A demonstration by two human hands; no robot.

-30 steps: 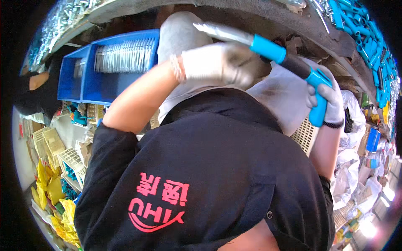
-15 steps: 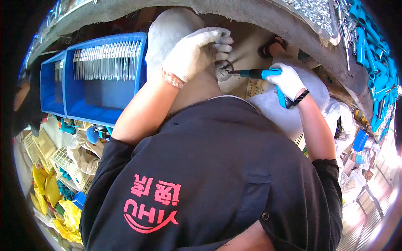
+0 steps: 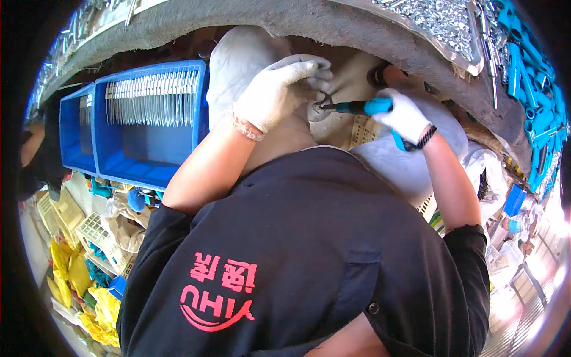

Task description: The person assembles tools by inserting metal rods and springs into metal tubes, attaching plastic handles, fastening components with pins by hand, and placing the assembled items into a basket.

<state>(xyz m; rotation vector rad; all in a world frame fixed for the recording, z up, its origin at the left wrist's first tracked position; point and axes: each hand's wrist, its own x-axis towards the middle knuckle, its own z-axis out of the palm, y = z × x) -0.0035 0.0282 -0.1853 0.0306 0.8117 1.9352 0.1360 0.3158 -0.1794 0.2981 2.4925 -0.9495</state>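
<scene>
My left hand point(image 3: 284, 89), in a white knitted glove, is closed with its fingers curled inward over my lap. What those fingers hold, if anything, is hidden. Just below them a small dark metal piece point(image 3: 323, 101) meets the tip of a teal-and-black hand tool point(image 3: 357, 107). That tool is gripped by my right hand point(image 3: 404, 116), also gloved in white. Its black shaft points left, and a teal grip angles down under the palm; its exact kind is unclear.
Left of my knee stands a blue divided bin point(image 3: 143, 152) with a row of thin metal rods point(image 3: 151, 98). A grey cloth-covered bench edge point(image 3: 357, 24) curves ahead, bearing a tray of small metal parts point(image 3: 437, 27) and a pile of teal handles point(image 3: 538, 113). Yellow bags point(image 3: 77, 273) lie lower left.
The view has shifted, so bench and bin sit slightly lower. My right hand has moved a little left with the tool, whose tip is now nearer my left fingers.
</scene>
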